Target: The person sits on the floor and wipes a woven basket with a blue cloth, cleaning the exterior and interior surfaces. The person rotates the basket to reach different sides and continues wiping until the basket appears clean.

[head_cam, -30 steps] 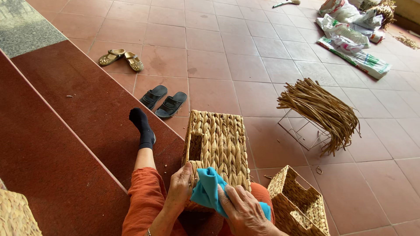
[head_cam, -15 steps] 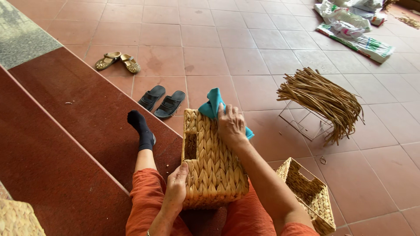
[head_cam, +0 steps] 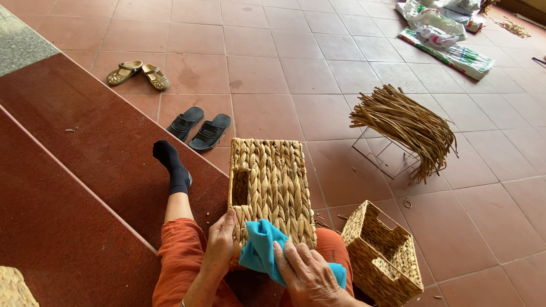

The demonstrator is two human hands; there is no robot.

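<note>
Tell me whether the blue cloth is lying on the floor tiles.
No, the right hand presses the blue cloth against the woven basket.

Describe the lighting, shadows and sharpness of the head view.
Head view: even, soft daylight, no glare on the tiles; only faint shadows beside the woven basket and under the straw bundle; sharp across the frame, the cloth and both hands unblurred; wide-angle lens bends the step edge slightly.

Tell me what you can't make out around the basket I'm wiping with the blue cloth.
- Underside and far end of the woven basket: head view, they face away from the camera.
- Part of the blue cloth: covered by the right hand.
- Left hand: its fingertips curl out of sight around the basket's edge.
- Second basket: bottom corner cut off by the frame edge.
- Bags at top right: contents too small to tell.
</note>
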